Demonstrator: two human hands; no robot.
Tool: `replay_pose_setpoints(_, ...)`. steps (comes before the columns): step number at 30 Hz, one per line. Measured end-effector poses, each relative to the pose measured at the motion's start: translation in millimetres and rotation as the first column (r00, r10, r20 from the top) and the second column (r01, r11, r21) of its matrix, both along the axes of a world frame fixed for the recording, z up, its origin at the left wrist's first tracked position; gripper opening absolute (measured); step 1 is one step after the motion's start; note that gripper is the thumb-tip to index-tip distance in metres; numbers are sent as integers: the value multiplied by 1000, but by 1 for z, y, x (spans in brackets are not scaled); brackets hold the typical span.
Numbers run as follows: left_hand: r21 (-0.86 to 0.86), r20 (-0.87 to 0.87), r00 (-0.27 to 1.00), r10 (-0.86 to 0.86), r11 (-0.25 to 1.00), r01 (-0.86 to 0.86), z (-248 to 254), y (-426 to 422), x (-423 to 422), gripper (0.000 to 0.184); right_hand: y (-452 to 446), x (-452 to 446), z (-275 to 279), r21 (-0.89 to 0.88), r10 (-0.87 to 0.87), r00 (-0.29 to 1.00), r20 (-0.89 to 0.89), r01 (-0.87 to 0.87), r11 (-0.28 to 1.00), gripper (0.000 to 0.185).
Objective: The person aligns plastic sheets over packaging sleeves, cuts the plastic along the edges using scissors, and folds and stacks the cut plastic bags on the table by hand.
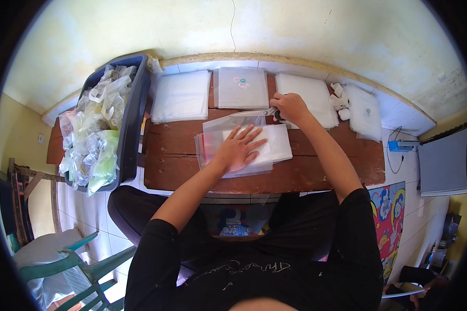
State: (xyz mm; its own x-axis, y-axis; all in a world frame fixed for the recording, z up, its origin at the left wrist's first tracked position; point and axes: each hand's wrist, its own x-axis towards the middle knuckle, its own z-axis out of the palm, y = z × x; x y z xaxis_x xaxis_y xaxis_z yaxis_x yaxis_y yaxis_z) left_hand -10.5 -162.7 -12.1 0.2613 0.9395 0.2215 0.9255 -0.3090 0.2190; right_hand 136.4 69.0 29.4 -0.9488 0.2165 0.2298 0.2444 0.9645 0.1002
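My left hand (238,149) lies flat with spread fingers on a small pile of clear plastic sheets or bags (280,142) in the middle of the wooden table. Part of the pile is hidden under the palm, and a red strip shows at its left side. My right hand (291,110) is closed round the dark handles of a pair of scissors (267,112). Their blades point left, along the far edge of the pile. Whether the blades are apart or together I cannot make out.
Along the back of the wooden table (166,173) lie stacks of clear plastic (180,96), one with a printed sheet (241,88). White pieces (339,98) sit at the right. A dark bin (131,119) full of plastic stands left; a green chair (62,264) is lower left.
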Motion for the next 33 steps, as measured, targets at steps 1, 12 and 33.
replay_pose_setpoints(1,-2,2,1000,1,1000,-1,0,0,0,47,0,2,-1,-13,-20,1000,-2,20,1000,33)
replay_pose_setpoints(12,-18,-5,1000,10,1000,-10,-1,1,1,47,-6,-14,6,28,43,999,20,-44,999,32)
replay_pose_setpoints(33,-25,-16,1000,1,1000,-2,2,0,0,48,-4,-2,3,87,25,999,-34,-22,996,21)
